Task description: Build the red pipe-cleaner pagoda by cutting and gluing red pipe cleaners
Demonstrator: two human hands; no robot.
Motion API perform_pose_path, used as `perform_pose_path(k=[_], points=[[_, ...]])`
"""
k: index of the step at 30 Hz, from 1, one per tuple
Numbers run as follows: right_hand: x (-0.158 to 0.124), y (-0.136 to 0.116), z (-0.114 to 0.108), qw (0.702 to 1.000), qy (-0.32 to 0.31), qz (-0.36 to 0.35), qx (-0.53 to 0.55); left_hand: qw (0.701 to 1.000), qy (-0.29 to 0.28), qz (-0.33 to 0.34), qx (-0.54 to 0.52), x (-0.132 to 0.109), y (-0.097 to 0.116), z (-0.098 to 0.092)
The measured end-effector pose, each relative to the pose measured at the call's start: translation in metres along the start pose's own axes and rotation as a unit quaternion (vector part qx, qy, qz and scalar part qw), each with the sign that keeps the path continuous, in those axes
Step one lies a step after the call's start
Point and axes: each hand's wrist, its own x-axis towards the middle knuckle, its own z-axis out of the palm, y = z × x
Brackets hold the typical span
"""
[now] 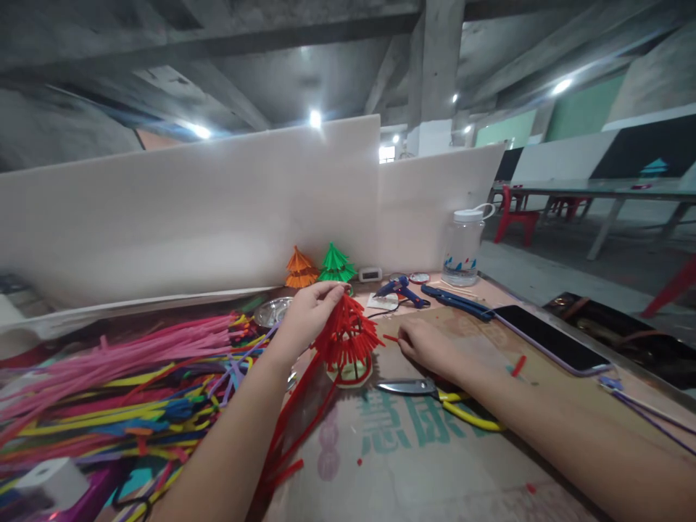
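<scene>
My left hand [309,310] is closed at the peak of a red two-tiered craft roof [352,337], made of fuzzy pipe-cleaner strips and shaped like a small pavilion. Its posts stand on a pale round base [359,375] on the work board. To the right, the fingers of my right hand [427,341] are pinched on a short red pipe-cleaner piece [390,338], its tip pointing at the roof. Scissors with yellow handles [472,416] lie just below my right hand. Long red pipe cleaners [301,406] trail down beside my left forearm.
Bundles of coloured pipe cleaners [135,377] cover the left side. Orange [301,270] and green [336,264] craft roofs stand behind, near a metal bowl [267,313]. Further right are a blue glue gun [399,288], dark blue pliers-like tool [460,303], phone [552,339] and water bottle [462,250].
</scene>
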Motion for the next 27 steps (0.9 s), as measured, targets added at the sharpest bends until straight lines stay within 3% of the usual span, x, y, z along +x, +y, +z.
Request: perform_pose_path(k=[6,11,15,17,19,22,27], points=[[0.001,0.008,0.009,0.995,0.043,0.032,0.086,1.0,0.0,0.013,0.023,-0.001,0.002,0.0],[0.008,0.012,0.007,0.973,0.097,0.059,0.199,1.0,0.005,0.014,0.011,0.003,-0.004,-0.005],[0.008,-0.001,-0.02,0.948,0.123,0.06,0.289,0.989,0.11,0.072,0.062,0.0,0.004,-0.015],[0.002,-0.015,-0.034,0.938,0.124,0.045,0.321,0.982,0.132,0.094,0.102,-0.006,0.015,-0.021],[-0.007,-0.028,-0.044,0.933,0.112,0.02,0.342,0.981,0.101,0.082,0.141,-0.015,0.026,-0.028],[-0.014,-0.035,-0.046,0.95,0.117,-0.021,0.287,0.975,0.04,0.024,0.219,-0.028,0.034,-0.044],[-0.005,-0.004,-0.021,0.975,0.133,0.003,0.177,0.924,-0.097,-0.055,0.367,-0.039,0.007,-0.069]])
